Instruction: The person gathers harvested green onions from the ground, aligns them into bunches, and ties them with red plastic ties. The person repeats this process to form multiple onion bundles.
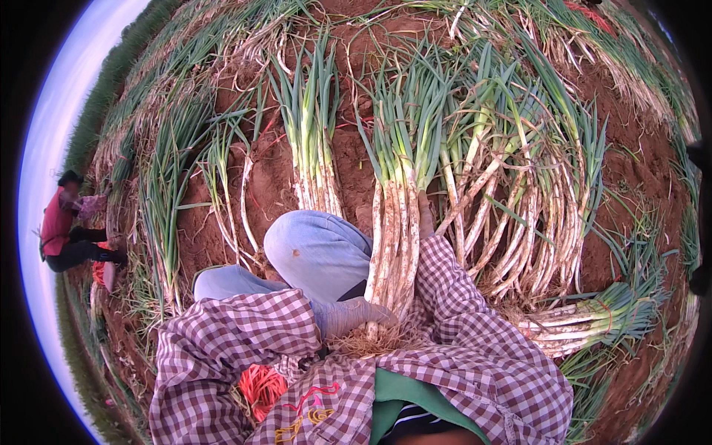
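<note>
A bundle of long green onions [394,239] stands before my chest, with its soil-stained white stalks below and green leaves above. Around its lower end, just over the roots [367,342], my left hand [359,318] is closed; it seems to wear a thin greyish glove. My right hand [425,216] grips the bundle's right side near the start of the green, its fingers mostly hidden behind the stalks. To the left, another bunch of green onions [314,167] lies on the soil beyond my knee [317,250].
A large loose pile of green onions [523,206] lies at my right. Below it rests a tied bundle [584,320]. Red plastic twine [262,389] hangs by my left side. A few stalks [228,194] lie left on reddish soil [194,233]. Another person [64,222] sits far left.
</note>
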A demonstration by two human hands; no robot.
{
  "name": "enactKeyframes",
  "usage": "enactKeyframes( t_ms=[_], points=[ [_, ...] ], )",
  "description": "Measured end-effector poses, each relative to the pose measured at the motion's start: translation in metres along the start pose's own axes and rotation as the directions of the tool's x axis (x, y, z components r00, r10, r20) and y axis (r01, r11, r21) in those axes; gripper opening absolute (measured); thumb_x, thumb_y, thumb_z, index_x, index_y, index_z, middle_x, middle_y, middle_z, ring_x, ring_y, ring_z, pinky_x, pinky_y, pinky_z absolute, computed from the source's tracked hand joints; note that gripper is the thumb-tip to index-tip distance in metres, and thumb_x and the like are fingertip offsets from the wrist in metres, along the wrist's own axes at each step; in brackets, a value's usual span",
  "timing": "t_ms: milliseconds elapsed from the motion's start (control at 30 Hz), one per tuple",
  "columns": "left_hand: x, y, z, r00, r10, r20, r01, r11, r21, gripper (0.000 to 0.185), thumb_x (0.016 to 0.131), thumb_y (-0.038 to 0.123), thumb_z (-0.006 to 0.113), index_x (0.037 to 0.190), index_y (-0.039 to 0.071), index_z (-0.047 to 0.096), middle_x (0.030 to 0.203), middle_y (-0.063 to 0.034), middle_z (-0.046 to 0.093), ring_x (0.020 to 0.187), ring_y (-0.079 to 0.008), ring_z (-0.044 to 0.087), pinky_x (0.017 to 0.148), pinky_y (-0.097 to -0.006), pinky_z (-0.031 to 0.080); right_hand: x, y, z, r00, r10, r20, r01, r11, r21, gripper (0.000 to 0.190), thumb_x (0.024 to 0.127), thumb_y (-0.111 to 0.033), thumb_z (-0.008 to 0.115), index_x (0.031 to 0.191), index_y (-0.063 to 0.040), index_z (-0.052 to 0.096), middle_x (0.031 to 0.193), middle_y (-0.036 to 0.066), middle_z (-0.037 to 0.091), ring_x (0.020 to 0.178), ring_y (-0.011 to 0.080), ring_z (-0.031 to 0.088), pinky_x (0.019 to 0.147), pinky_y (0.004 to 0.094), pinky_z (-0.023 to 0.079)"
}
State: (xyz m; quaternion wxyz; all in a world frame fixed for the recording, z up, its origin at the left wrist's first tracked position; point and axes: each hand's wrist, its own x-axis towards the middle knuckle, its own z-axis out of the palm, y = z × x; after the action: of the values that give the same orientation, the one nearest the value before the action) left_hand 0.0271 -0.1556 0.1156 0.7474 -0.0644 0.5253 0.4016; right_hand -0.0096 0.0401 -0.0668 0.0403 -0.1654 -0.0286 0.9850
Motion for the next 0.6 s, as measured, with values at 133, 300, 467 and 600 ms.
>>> enactKeyframes(
  t_ms=[133,300,467,600],
  points=[
    [-0.002,-0.029,0.002,0.985,0.172,0.02,-0.171,0.984,-0.055,0.035,0.085,0.023,0.064,0.113,0.001,0.063,0.105,-0.0082,0.066,0.092,-0.0153,0.063,0.084,-0.029,0.05,-0.001,-0.003,0.033,0.961,0.174,0.216,-0.15,0.981,-0.124,0.062,0.08,-0.055,0.061,0.111,-0.002,0.057,0.099,0.015,0.063,0.09,0.026,0.063,0.077,0.0393,0.056],
    [-0.118,0.013,-0.006,0.922,0.373,0.102,-0.334,0.902,-0.273,0.035,0.084,0.024,0.065,0.109,0.0,0.063,0.104,-0.0121,0.066,0.094,-0.0192,0.064,0.086,-0.03,0.05,0.015,-0.034,0.166,0.967,0.135,0.216,-0.048,0.93,-0.364,0.043,0.087,-0.036,0.054,0.11,0.0,0.056,0.104,0.02,0.062,0.097,0.033,0.061,0.091,0.0469,0.049],
    [-0.206,0.032,-0.076,0.737,0.652,0.18,-0.578,0.745,-0.332,0.04,0.083,0.03,0.066,0.108,-0.001,0.062,0.101,-0.0115,0.067,0.091,-0.0185,0.064,0.082,-0.0299,0.051,0.072,0.017,0.322,0.974,0.075,0.212,0.028,0.895,-0.446,0.037,0.082,-0.024,0.061,0.11,0.0,0.056,0.106,0.016,0.063,0.096,0.0324,0.061,0.093,0.0462,0.048],
    [-0.234,0.052,-0.165,0.67,0.74,-0.068,-0.731,0.673,0.114,0.048,0.082,0.034,0.068,0.112,-0.001,0.059,0.1,-0.0114,0.067,0.091,-0.0186,0.064,0.08,-0.0305,0.051,0.188,0.036,0.357,0.818,0.285,0.501,-0.047,0.899,-0.435,0.035,0.08,-0.025,0.058,0.105,0.0,0.058,0.1,0.015,0.065,0.093,0.0306,0.062,0.092,0.0455,0.047]
  ],
)
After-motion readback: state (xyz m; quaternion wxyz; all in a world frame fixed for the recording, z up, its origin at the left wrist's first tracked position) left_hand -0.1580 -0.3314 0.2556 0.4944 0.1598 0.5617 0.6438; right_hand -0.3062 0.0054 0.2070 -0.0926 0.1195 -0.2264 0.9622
